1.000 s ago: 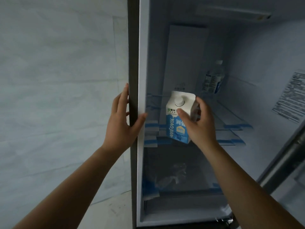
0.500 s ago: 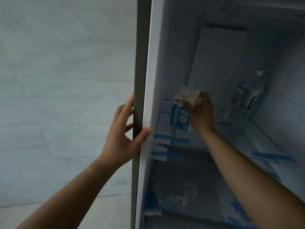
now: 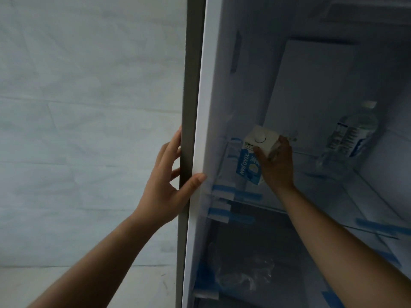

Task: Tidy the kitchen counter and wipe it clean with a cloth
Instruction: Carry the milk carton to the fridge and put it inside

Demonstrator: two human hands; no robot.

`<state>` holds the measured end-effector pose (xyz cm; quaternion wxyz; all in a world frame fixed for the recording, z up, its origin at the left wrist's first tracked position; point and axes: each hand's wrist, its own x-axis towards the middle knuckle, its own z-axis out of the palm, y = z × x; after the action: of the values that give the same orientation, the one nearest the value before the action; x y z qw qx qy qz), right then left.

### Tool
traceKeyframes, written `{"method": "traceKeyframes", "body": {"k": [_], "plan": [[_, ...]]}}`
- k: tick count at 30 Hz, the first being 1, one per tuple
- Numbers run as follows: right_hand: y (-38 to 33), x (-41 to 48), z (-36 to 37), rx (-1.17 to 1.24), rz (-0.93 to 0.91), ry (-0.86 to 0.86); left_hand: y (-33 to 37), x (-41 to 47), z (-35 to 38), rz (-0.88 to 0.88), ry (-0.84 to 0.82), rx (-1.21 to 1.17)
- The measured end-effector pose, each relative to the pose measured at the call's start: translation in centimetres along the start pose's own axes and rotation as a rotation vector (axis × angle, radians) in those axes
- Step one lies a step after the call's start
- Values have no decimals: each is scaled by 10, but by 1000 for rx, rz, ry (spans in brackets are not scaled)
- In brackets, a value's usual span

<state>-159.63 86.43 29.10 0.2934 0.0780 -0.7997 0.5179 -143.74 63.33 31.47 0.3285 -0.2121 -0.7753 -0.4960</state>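
Observation:
A blue and white milk carton (image 3: 250, 161) with a round white cap is inside the open fridge, tilted, just above the glass shelf (image 3: 322, 196). My right hand (image 3: 277, 165) is shut on the carton's upper right side, deep in the fridge. My left hand (image 3: 165, 185) grips the fridge's left side wall (image 3: 192, 130), fingers outside on the grey edge and thumb on the white inner rim.
A clear water bottle (image 3: 353, 134) with a white cap stands at the shelf's back right. Blue tape strips (image 3: 231, 192) hold the shelf fronts. A crumpled clear plastic bag (image 3: 244, 274) lies in the compartment below. A pale tiled wall (image 3: 89, 130) fills the left.
My right hand has carried the carton further back into the fridge, over the shelf. My left hand kept its grip on the fridge wall while my view shifted left.

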Motion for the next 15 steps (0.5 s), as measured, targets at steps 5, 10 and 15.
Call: {"method": "traceKeyframes", "body": {"k": [5,10,15], "plan": [[-10,-7,-10,-73,23,-15,-8,1,0,43,-12,-36],[-30,-43,-33,-214,73,103,-10,3,-6,20,-99,-155],[-58,-109,-67,-409,37,207,-10,5,-30,59,-282,-96]]}}
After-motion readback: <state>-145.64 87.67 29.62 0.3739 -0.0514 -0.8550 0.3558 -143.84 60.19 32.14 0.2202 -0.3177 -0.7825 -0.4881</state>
